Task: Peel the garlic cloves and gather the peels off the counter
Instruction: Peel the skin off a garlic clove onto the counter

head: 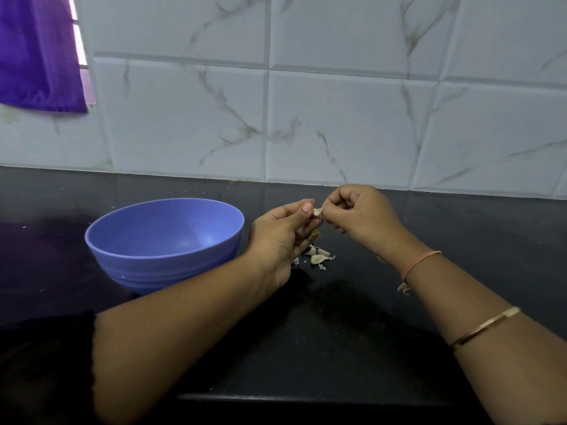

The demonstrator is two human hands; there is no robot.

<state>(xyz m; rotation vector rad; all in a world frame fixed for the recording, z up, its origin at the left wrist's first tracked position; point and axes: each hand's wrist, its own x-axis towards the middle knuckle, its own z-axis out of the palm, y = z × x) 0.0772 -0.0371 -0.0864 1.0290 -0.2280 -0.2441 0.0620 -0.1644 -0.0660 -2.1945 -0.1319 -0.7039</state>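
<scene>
Above the black counter, my left hand and my right hand meet fingertip to fingertip. Between them is a small pale garlic clove. The left thumb and fingers pinch it, and the right fingertips grip its papery skin. More garlic shows under the curled left fingers. A little heap of several pale peels lies on the counter just below the hands. A blue plastic bowl stands to the left of my left hand; its inside looks empty.
A white marbled tile wall rises behind the counter. A purple cloth hangs at the top left. The counter's front edge runs near the bottom of the view. My right wrist wears a thread band and a metal bangle.
</scene>
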